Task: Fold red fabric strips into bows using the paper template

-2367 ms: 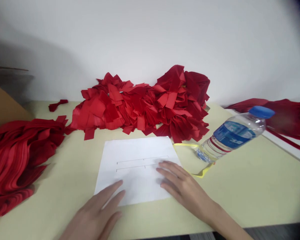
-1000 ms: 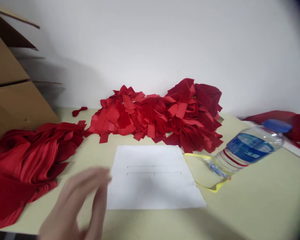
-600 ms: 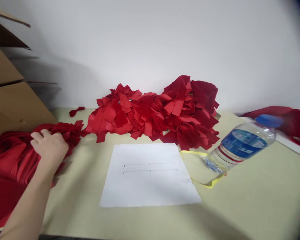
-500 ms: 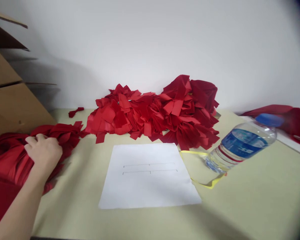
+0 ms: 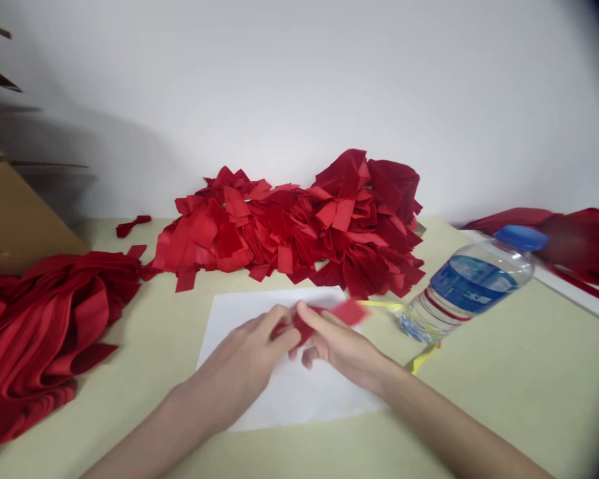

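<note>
Fingers (image 5: pixel 281 327) on both hands look busy. Are they open or closed?

They are closed. The left hand (image 5: pixel 242 362) and the right hand (image 5: pixel 342 349) pinch one red cloth strip (image 5: pixel 309 320) between them.

Where is the strip?

It is just over the top part of the white paper (image 5: pixel 299 406). I cannot tell if it touches the paper. One end sticks out past the right hand, just beside the yellow band (image 5: pixel 379 304).

How do you hold a thing like that well?

Use the tips of your fingers and pinch firmly, but do not squeeze it into a ball. Keep both hands close together and low over the paper. Keep the cloth flat, with no twist, so the loose end does not flop.

What else is close by?

Behind the paper is a big pile of red cloth pieces (image 5: pixel 289 226). On the left is a heap of long red strips (image 5: pixel 44 319). On the right, a water bottle (image 5: pixel 469 286) lies on the surface (image 5: pixel 509 379).

Is that bottle a worry?

A little. It is near the right hand, so move slowly on that side.
</note>
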A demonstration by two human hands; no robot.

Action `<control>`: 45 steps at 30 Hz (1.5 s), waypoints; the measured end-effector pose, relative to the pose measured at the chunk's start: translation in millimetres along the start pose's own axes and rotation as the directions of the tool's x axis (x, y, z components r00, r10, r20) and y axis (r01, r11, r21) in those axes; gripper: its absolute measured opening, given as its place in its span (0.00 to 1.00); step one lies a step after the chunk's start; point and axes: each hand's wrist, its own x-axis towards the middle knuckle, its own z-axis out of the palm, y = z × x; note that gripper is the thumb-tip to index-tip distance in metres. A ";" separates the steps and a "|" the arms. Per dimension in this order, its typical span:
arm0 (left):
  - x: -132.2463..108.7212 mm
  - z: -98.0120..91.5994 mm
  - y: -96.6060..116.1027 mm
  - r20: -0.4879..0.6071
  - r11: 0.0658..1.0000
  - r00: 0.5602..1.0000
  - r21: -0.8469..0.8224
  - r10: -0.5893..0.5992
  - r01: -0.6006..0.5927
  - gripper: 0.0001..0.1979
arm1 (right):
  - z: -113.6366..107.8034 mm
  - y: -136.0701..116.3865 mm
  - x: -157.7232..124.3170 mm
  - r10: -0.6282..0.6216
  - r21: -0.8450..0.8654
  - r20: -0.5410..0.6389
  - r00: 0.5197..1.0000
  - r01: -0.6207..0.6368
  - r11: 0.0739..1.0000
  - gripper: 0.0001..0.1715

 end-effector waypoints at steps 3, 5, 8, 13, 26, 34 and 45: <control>8.1 12.6 -5.2 0.139 0.976 0.990 -0.213 -0.015 0.045 0.17 | -16.1 -1.7 1.8 -0.119 -0.102 -0.213 0.970 0.100 0.990 0.15; 10.2 9.3 -24.2 0.200 0.930 0.971 -0.316 -0.128 0.188 0.17 | -30.2 -7.1 -0.6 -0.207 -0.182 -0.273 0.939 0.161 0.970 0.14; 9.3 -4.1 -62.0 0.454 0.868 0.874 -0.351 -0.172 0.353 0.06 | -55.3 -15.1 -5.9 -0.299 -0.270 -0.376 0.877 0.205 0.941 0.16; 1.7 -24.0 -112.8 0.549 0.655 0.803 -0.522 -0.232 0.546 0.12 | -91.8 -22.4 -13.9 -0.390 -0.417 -0.551 0.737 0.162 0.894 0.20; -17.7 -18.5 -179.2 0.549 0.481 0.675 -0.475 -0.493 0.737 0.14 | -114.2 -16.1 -13.9 -0.513 -0.823 -0.537 0.670 -0.282 0.493 0.12; 6.4 29.7 -103.0 0.320 0.388 0.796 -0.741 -0.514 0.548 0.10 | -55.8 5.1 -5.0 -0.570 -0.914 -0.253 0.782 0.000 0.406 0.09; 4.0 56.1 -47.1 0.399 0.118 0.837 -0.875 -0.374 0.470 0.15 | -11.8 45.5 -7.7 -0.419 -0.838 0.058 0.906 0.273 0.473 0.31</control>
